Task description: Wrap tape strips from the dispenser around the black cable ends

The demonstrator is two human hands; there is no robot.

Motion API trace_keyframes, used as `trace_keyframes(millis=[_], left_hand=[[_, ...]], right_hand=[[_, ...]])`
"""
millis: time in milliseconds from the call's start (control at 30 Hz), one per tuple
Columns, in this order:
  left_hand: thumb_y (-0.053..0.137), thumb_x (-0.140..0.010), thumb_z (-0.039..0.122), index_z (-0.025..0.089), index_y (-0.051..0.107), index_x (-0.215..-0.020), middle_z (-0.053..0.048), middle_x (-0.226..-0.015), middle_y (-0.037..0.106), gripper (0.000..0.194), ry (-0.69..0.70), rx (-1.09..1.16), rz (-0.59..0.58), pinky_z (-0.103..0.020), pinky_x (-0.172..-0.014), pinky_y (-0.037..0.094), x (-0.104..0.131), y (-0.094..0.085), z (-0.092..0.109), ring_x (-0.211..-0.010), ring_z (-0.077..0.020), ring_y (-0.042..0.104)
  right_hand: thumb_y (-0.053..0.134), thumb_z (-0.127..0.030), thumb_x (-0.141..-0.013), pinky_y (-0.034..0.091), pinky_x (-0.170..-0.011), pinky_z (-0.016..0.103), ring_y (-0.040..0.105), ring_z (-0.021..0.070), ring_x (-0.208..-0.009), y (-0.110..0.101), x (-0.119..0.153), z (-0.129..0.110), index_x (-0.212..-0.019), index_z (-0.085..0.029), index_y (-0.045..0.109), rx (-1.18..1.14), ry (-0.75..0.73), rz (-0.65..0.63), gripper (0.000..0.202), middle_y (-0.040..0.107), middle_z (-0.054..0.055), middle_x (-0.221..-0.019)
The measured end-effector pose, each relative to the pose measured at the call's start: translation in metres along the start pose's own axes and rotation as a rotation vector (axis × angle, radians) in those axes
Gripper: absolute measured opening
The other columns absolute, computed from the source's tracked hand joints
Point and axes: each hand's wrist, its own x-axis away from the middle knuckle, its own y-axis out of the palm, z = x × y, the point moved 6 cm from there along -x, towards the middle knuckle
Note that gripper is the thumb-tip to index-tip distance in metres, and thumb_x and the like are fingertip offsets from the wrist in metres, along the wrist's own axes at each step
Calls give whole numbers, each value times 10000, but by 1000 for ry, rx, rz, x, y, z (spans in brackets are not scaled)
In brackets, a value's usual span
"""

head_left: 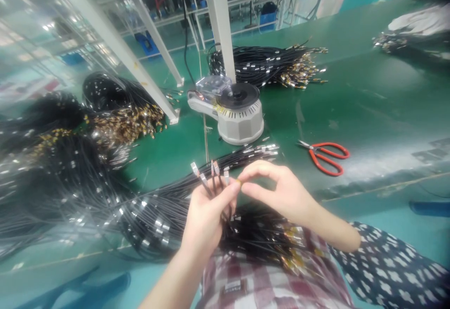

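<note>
Several black cables with silvery tips stand up out of my left hand, whose fingers are closed round them. My right hand is just to the right, thumb and forefinger pinched at a tiny yellowish piece beside the left thumb and fingertips. What that piece is cannot be made out. Beneath both hands lies a thick bundle of black cables with brass-coloured ends, over the table's front edge and the lap. Another row of cables with silvery ends lies just behind the hands.
A round white tape dispenser stands behind the hands. Red-handled scissors lie to the right on the green table. Cable piles cover the left side, with another bundle at the back. White posts rise from the table.
</note>
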Motion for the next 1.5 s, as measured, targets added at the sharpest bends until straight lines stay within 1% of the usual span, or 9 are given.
trace_keyframes(millis=[100,200,300,433,567,800,1067,1400,1500], left_hand=[[831,-686,251,134,681,-843,50,-524,530,246,-3,17,-13,-171,-465,347,2,0,0,-457,-55,448],[791,-733,260,161,635,-929,38,-563,580,269,17,54,-52,-180,-482,356,5,0,1,-447,-54,429],[749,-774,244,164,601,-900,7,-598,635,210,34,42,-85,-184,-486,345,7,-1,2,-437,-50,423],[713,-806,216,151,600,-928,-16,-615,662,179,44,30,-91,-186,-485,331,6,-2,3,-435,-51,425],[689,-827,194,136,635,-955,-24,-629,670,151,75,12,-100,-185,-477,319,6,-1,5,-438,-50,433],[684,-840,188,114,688,-948,-32,-637,671,131,106,-23,-101,-177,-474,323,8,-1,3,-460,-48,449],[705,-824,192,114,705,-935,-40,-631,675,136,124,-39,-88,-168,-458,328,9,-1,3,-464,-49,465],[722,-815,208,141,708,-942,-35,-640,680,144,160,-55,-63,-176,-471,343,10,-2,1,-519,-79,511],[727,-816,221,143,703,-952,-25,-642,672,159,164,-51,-35,-176,-482,347,11,-1,-1,-512,-68,489]], right_hand=[[665,-236,-841,505,-827,321,650,172,-808,-6,0,-4,-743,-184,672,-8,-16,96,111,708,24,-818],[666,-232,-831,508,-805,320,645,178,-796,-13,-2,-6,-730,-189,661,-11,-6,135,110,704,22,-800],[667,-221,-823,507,-806,317,641,174,-791,-12,-5,-8,-725,-192,658,-11,-19,79,103,701,16,-791],[694,-229,-797,508,-784,318,635,168,-759,-4,-8,-8,-718,-189,657,-40,-11,-10,96,696,10,-757],[685,-221,-797,503,-780,314,635,166,-762,1,-10,-7,-704,-180,644,-37,18,-42,109,684,10,-751],[666,-199,-811,503,-766,309,633,159,-728,3,-13,-15,-669,-183,625,-35,11,-94,149,675,-1,-698],[671,-181,-804,495,-758,298,626,153,-724,4,-15,-14,-663,-177,621,-4,11,-94,150,676,-4,-696],[681,-179,-793,462,-752,282,611,139,-712,3,-12,-13,-653,-166,627,66,63,-29,150,668,-15,-682],[669,-167,-800,454,-762,280,606,133,-711,5,-12,-11,-654,-169,618,65,66,-23,155,665,-18,-684]])
